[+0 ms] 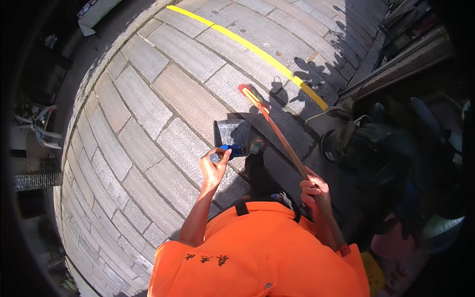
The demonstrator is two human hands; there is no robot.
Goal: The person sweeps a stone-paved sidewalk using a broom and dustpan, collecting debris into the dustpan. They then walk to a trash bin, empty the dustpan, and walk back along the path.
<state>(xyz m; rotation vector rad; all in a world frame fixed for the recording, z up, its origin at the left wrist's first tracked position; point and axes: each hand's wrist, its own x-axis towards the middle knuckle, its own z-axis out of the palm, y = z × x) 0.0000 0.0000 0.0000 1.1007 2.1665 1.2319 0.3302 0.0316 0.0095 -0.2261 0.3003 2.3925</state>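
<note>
My left hand (214,167) is closed round the upright handle of a long-handled dustpan (231,131), close to its blue part. The pan is dark grey and lies in front of my feet. My right hand (313,188) grips the reddish wooden handle of a broom (286,143), which slants forward and left from my right side. At its far end the broom's yellow and red head (253,98) is over the paving, ahead and right of the pan. Whether its bristles touch the stone cannot be told.
Stone paving slabs (188,94) spread all around, crossed by a yellow line (247,45) ahead. Potted plants (341,133) stand in shade at the right. My shoe (257,145) is beside the pan. A white chair-like object (42,127) is at far left, beyond the pavement edge.
</note>
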